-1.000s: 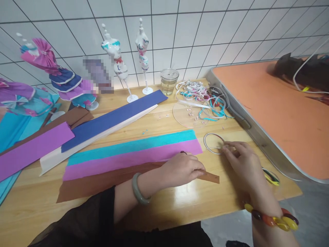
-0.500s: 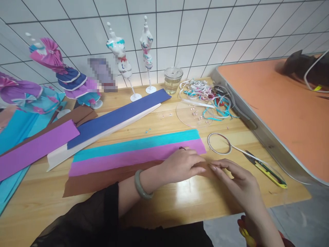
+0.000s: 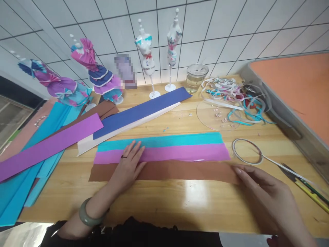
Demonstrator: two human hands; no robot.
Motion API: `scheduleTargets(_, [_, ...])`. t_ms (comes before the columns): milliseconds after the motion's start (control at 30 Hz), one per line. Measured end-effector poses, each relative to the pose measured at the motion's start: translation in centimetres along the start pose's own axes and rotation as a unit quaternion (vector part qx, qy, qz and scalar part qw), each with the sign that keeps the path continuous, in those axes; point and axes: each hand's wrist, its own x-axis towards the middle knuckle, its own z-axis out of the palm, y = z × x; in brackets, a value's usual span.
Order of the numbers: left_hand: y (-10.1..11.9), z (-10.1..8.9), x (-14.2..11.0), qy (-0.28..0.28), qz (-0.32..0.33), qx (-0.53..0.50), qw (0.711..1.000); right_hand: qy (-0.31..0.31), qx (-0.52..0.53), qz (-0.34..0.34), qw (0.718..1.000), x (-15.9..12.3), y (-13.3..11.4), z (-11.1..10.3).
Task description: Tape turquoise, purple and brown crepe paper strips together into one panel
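Observation:
Three crepe paper strips lie side by side on the wooden table (image 3: pixel 180 202): teal (image 3: pixel 164 140), pink (image 3: pixel 180 152) and brown (image 3: pixel 180 170). My left hand (image 3: pixel 128 164) lies flat with fingers spread on the left part of the pink and brown strips. My right hand (image 3: pixel 264 187) rests at the right end of the brown strip, fingers stretched out and touching its edge. A roll of thin tape (image 3: pixel 246 156) lies just beyond my right hand, its loose end trailing right.
More paper strips in purple (image 3: pixel 48 145), navy (image 3: pixel 144 109), white and teal lie at left. Dressed doll mannequins (image 3: pixel 100 75), two bare dress forms (image 3: pixel 147 58), a glass jar (image 3: pixel 195 77), ribbon scraps (image 3: pixel 231 92), a clear disc and a yellow cutter (image 3: pixel 308 190) stand around. An orange board (image 3: pixel 295 82) fills the right.
My left hand slid left along the strips and flattened out. My right hand left the tape roll and came to the brown strip's right end. The view shifted left.

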Motion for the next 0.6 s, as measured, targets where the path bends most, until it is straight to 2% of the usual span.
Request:
scheduleTargets(200, [-1.9,0.2,-1.5,-0.037,-0.063,0.06,0.996,-0.016,-0.007,0.041,0.999,0.4,-0.3,0.5])
scheduleTargets(433, [-2.3,0.4,-1.5,-0.043,-0.075,0.087,0.992,-0.011,-0.004,0.087,0.996,0.7,-0.7,1.2])
scheduleTargets(600, [-2.4,0.5,-1.5,-0.035,-0.071,0.079,0.994,-0.011,0.014,0.079,0.997,0.9,-0.6,1.6])
